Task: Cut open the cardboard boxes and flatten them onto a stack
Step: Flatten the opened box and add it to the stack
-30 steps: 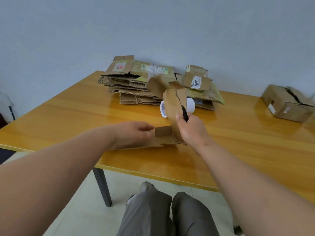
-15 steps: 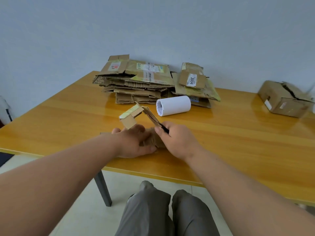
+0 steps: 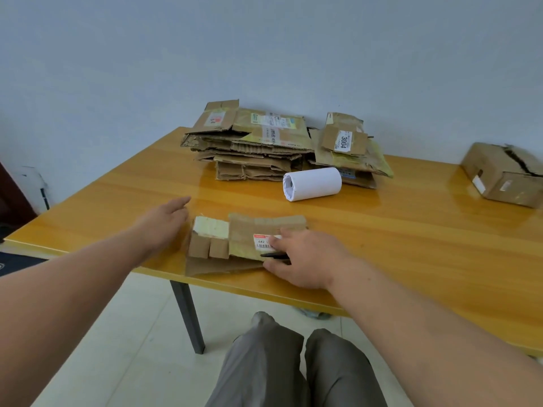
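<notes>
Half a second ago the small box (image 3: 246,242) stood half folded between our hands; now it lies pressed flat on the near edge of the bench (image 3: 411,245), just below the middle of the frame, its white label facing up. Our right hand (image 3: 305,259) rests on its right end with the fingers spread and fairly straight, pressing down, while a dark cutter (image 3: 274,255) sits tucked under the fingers — whether the thumb pinches it we cannot tell. Our left hand (image 3: 164,221) has come off the cardboard; it hovers left of the flattened piece, fingers straight and loose, holding nothing.

We judge this box cut and flattened, so what remains for it is the move to the stack (image 3: 252,142) of flat cardboard at upper centre, well apart from it; a white paper roll (image 3: 313,183) lies between the two and may need avoiding. One more box (image 3: 505,174) sits at the far right of the frame — it looks torn along the top but not yet flattened, so the task is not finished.
</notes>
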